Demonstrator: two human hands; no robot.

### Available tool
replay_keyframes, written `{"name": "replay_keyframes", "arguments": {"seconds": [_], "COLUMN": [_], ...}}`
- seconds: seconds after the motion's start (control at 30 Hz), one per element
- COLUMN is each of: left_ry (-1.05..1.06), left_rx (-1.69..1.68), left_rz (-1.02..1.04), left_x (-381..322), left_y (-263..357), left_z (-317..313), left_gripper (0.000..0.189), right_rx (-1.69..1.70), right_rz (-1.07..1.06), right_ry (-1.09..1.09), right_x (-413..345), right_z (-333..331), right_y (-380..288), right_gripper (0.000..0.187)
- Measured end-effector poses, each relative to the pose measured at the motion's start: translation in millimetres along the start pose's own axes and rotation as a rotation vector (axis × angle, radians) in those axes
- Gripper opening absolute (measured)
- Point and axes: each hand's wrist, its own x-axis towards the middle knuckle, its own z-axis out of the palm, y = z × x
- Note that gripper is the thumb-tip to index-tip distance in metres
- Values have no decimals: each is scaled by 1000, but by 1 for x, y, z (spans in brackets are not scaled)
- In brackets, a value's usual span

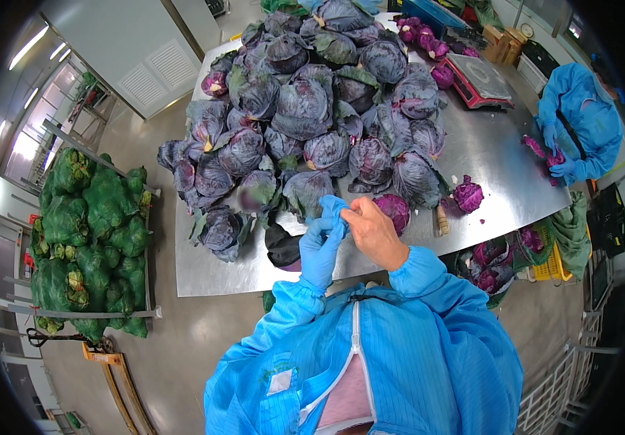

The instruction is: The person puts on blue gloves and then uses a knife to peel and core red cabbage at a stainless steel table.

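Observation:
My left hand (318, 253) wears a thin blue glove, and its fingers are bent around a crumpled blue disposable glove (334, 206). My bare right hand (373, 232) pinches the same loose glove between thumb and fingers. Both hands are close together above the front edge of a stainless steel table (214, 285). A trimmed red cabbage (393, 211) lies just beyond my right hand. Left of my left hand is a crumpled black item (281, 246), perhaps cloth. A wooden handle (442, 220) pokes out beside the large heap of untrimmed red cabbages (304, 109).
A red-framed scale (478, 81) stands on the table's right side. Across there, a co-worker in blue (584, 122) handles a purple cabbage. Green net sacks (95, 234) fill a rack at left, near a pallet jack (108, 356). Cabbage-filled bags and a yellow crate (551, 266) stand below right.

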Motion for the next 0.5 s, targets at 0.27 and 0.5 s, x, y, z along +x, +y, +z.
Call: {"name": "replay_keyframes", "arguments": {"seconds": [0.27,0.5], "left_ry": [-261,-210], "left_rx": [500,513], "left_rz": [358,262], "left_x": [-9,-23], "left_y": [-8,-28], "left_z": [-7,-7], "left_gripper": [13,8], "right_rx": [418,1622], "right_rz": [228,989], "right_ry": [-296,-234], "right_x": [-13,-12], "right_z": [21,14], "right_y": [44,32], "right_gripper": [29,15]}}
